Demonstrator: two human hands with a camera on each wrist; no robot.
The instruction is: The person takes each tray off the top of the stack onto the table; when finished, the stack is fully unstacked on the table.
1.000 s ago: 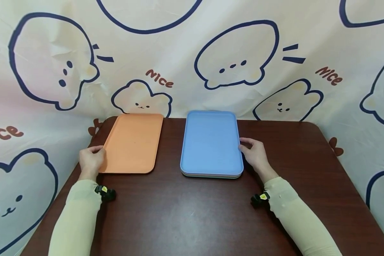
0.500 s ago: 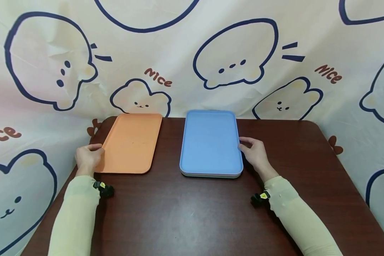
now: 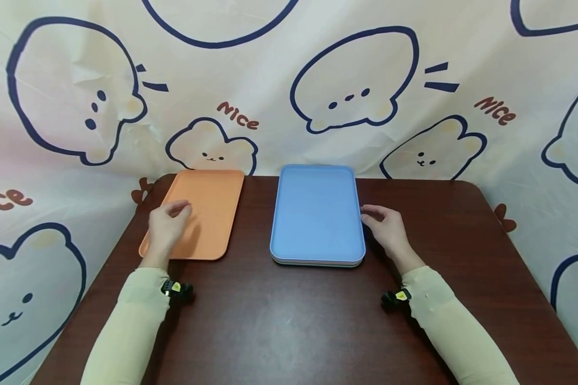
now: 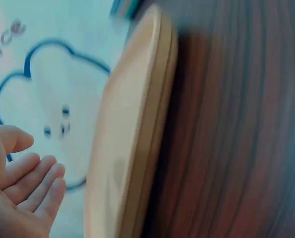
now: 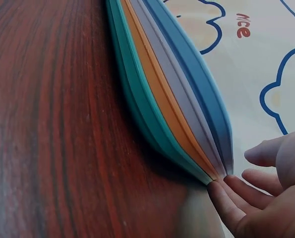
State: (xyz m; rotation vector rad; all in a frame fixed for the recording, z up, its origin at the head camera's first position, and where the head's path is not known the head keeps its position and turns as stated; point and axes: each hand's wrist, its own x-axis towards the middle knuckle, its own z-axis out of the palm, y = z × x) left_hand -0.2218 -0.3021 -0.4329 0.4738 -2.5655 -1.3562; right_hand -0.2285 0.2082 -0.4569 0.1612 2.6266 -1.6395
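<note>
While my left fingers (image 4: 40,184) hang relaxed, holding nothing, above the orange tray (image 3: 217,214), my right fingers (image 5: 247,192), loosely extended, touch the edge of the blue-topped tray stack (image 3: 318,214) beside it on the bench (image 3: 289,326). Uneven fingertip pressure could shear the layers; lowering the left could skew the orange tray.

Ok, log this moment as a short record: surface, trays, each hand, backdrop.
Surface: dark wooden table
Tray, left: orange tray, lying flat
Trays, right: stack, top down blue layer, grey layer, orange layer, teal layer
Left hand: above the orange tray, not touching, holding nothing
Right hand: fingertips appear to touch the stack's right side
Backdrop: pale sheet with cartoon faces
</note>
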